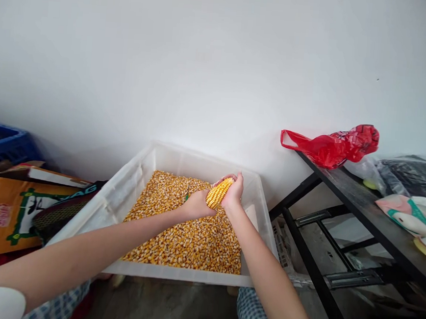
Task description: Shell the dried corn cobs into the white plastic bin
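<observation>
Gripping a corn cob [218, 194], left hand [199, 205] and right hand [234, 191] extend over loose kernels [187, 243], forearms [116, 243] angled inward.

Seeing plain white wall [220, 71] straight ahead (small dark mark [377, 79] toward the right). Also seeing black table [358, 193] on the right, close to the wall, flat-topped on an open metal frame [312, 268]. Showing grey floor [161, 303] at the bottom. Lit softly, brightest mid-wall, dim under the table.

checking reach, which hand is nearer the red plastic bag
Right hand: it holds the corn cob, left of the red plastic bag; the left hand, also on the cob, is farther left.
</observation>
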A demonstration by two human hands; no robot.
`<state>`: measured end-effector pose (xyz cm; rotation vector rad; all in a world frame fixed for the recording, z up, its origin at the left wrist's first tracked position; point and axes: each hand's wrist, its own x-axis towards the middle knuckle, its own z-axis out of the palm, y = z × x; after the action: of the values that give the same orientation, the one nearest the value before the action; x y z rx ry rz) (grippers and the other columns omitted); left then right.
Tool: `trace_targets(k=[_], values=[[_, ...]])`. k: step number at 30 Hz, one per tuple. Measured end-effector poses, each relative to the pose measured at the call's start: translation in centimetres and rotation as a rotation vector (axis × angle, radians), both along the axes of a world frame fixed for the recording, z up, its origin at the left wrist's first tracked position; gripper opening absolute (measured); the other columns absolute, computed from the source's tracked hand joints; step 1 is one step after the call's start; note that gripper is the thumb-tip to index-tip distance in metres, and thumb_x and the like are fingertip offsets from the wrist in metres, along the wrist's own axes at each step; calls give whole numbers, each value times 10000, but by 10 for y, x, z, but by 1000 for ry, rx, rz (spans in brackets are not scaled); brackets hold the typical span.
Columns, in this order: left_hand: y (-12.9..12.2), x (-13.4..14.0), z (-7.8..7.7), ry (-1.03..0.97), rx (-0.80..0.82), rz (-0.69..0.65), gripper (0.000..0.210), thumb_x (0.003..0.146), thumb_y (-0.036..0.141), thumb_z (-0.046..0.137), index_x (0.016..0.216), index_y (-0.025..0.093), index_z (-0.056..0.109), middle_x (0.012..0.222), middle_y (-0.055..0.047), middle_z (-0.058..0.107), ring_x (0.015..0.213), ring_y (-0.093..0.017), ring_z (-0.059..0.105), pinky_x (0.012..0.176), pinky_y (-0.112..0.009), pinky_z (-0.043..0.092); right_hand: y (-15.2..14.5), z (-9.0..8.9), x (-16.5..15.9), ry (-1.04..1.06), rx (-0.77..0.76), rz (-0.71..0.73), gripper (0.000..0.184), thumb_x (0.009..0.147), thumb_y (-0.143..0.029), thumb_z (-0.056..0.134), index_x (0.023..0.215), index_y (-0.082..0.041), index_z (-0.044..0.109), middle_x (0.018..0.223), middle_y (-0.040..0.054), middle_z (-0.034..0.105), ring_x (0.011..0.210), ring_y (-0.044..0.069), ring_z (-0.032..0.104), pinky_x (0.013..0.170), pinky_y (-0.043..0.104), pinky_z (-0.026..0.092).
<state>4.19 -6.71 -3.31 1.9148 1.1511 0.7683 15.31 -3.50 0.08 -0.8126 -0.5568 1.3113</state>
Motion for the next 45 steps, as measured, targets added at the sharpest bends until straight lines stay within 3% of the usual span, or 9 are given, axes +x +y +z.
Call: trace_targets(k=[5,10,15,21,29,33,38,43,45], values=[[-8,4,5,-234,-224,-106,283,545,237,674,771,146,531,660,13,577,583,-132,538,535,-232,414,-1,6,10,-129,92,32,462,798,-532,328,514,-181,431,416,-2,515,398,131,539,405,232,421],[-13,0,14,-505,-550,-408,252,661,287,623,837,131,534,664,-31,602,544,-146,564,561,-289,461,9,2,25,-113,100,101,503,790,-566,300,523,-177,477,455,25,564,480,155,587,443,244,446],[-5,-5,13,-630,-674,-361,401,678,291,606,1032,153,478,823,-64,620,687,-171,603,616,-310,484,9,-4,15,-104,20,164,471,757,-603,355,686,-173,533,515,23,606,485,161,592,444,255,455],[0,-1,5,-260,-344,-232,595,586,375,676,1097,164,455,886,-52,610,723,-186,596,541,-263,462,8,-6,6,-150,-74,-117,338,740,-546,474,718,-210,444,449,-41,550,396,152,552,424,266,456],[3,-4,3,475,229,177,495,582,285,636,1021,166,440,912,-110,607,783,-261,597,650,-312,416,8,2,18,90,-204,-41,398,828,-478,254,596,-195,409,465,-6,534,486,156,586,533,336,497],[7,-4,11,350,293,62,497,607,395,634,1014,165,463,948,-114,605,834,-260,586,696,-311,417,4,7,23,124,-133,-67,430,802,-504,295,505,-196,332,389,-33,439,389,123,486,522,345,491],[17,-7,13,152,81,-117,436,610,474,612,915,169,550,797,-27,626,711,-206,599,592,-253,421,4,10,21,100,-78,10,449,786,-548,299,511,-199,362,412,-17,471,419,139,512,513,350,488],[9,-6,11,324,276,129,288,613,316,588,865,175,587,788,-66,641,747,-236,602,652,-281,412,1,8,10,66,-156,-88,404,818,-480,254,551,-202,376,428,2,510,431,162,550,478,335,481],[2,-3,13,340,283,132,303,608,304,588,884,181,590,798,-72,649,751,-242,606,660,-285,411,-1,8,8,28,-109,-128,382,813,-471,283,553,-202,365,416,-9,498,416,159,547,461,319,475]])
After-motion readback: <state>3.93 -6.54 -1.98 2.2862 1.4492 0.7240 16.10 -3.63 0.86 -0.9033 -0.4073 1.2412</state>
